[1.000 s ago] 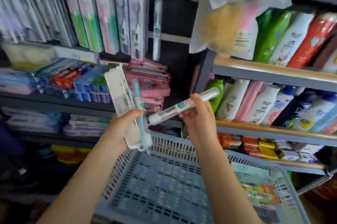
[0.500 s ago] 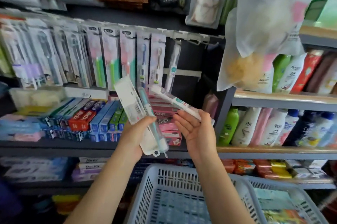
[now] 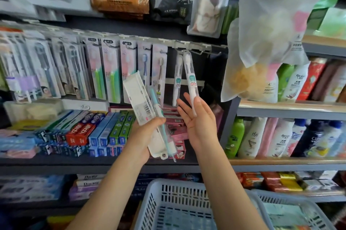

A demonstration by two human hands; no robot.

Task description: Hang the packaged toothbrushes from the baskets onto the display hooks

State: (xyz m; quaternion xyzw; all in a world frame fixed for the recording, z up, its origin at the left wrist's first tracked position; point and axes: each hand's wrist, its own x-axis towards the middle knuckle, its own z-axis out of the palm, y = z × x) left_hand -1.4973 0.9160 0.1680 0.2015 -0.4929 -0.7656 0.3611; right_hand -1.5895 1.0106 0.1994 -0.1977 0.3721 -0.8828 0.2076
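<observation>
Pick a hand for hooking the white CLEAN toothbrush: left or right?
Right. The right hand already holds the white toothbrush upright with its top at the hook. The left hand is lower, gripping the other packs.

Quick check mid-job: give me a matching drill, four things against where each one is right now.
Things:
1. white toothbrush pack
2. teal toothbrush pack
3. blue basket
4. green bottle

Places:
A. low, under both arms
B. in the left hand
C. shelf right of the arms
D. raised to the hook by the right hand

Pairs: 1-D, 2-B, 3-A, 4-C
</observation>
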